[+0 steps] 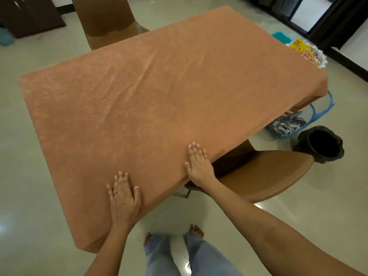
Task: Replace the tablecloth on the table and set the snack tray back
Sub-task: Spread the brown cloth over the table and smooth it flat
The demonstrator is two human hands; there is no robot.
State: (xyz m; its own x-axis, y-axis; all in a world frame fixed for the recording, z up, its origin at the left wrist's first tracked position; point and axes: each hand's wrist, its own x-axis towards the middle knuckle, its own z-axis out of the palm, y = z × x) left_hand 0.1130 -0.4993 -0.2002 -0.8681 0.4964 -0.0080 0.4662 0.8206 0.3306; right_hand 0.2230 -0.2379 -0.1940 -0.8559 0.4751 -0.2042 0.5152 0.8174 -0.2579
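Head view looks down on my two hands laid flat on the tablecloth (159, 86), which covers the whole worktop and hangs over its edges. My left hand (123, 198) presses near the close corner, a ring on one finger. My right hand (198, 166) lies further along the same near edge, where the cloth drops off beside a tan chair (264, 174). On both, the fingers (196, 151) are straight and a little spread, holding nothing, just flat on the fabric.

The cloth is terracotta orange with a faint mottled pattern and a slight sheen. It looks thin, soft and light, and shallow creases run diagonally across the middle. I judge it will slide easily on the worktop beneath, so flat palms sweeping outward suit the smoothing. To shift it, I would pinch the hanging hem at a corner rather than bunch the top.

The snack tray (316, 56) is well apart, beyond the far right corner and partly hidden by the cloth's edge; I cannot tell what it rests on. It shows crinkly clear wrapping and a yellow packet, so I expect loose, light, slippery contents, best lifted level by opposite rims with both hands.

A blue mesh basket (318, 116) holding crumpled patterned fabric and a dark round bin (320, 128) stand on the glossy floor at the right.
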